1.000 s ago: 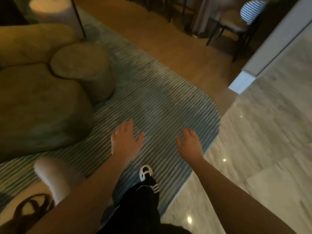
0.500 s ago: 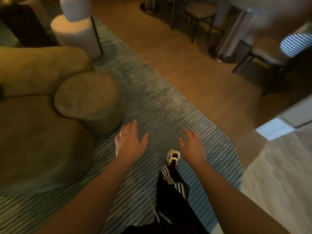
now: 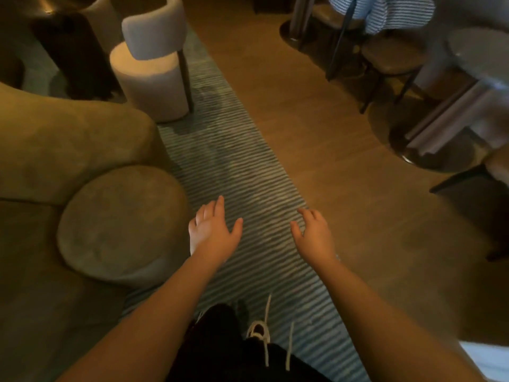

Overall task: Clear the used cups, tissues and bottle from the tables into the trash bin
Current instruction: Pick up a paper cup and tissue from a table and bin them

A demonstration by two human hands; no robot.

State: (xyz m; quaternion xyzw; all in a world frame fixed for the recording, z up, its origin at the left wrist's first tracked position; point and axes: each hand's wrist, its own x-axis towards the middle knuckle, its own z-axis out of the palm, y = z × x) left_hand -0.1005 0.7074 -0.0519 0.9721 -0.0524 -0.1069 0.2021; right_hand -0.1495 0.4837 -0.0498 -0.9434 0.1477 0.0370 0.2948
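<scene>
Cups, tissues, bottle and trash bin are nowhere seen, so progress cannot be judged. Nothing is carried: the left hand [image 3: 213,230] and right hand [image 3: 314,235] are held spread above the striped rug [image 3: 248,166]; a round tabletop [image 3: 479,56] lies far right.

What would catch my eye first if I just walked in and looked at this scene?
Probably the two bare arms reaching forward, with the left hand and right hand open and empty above a striped rug. To the left bulges a big rounded olive sofa, with a pale round chair beyond it. On the right, dark chairs and a striped cloth stand on the wooden floor.
</scene>
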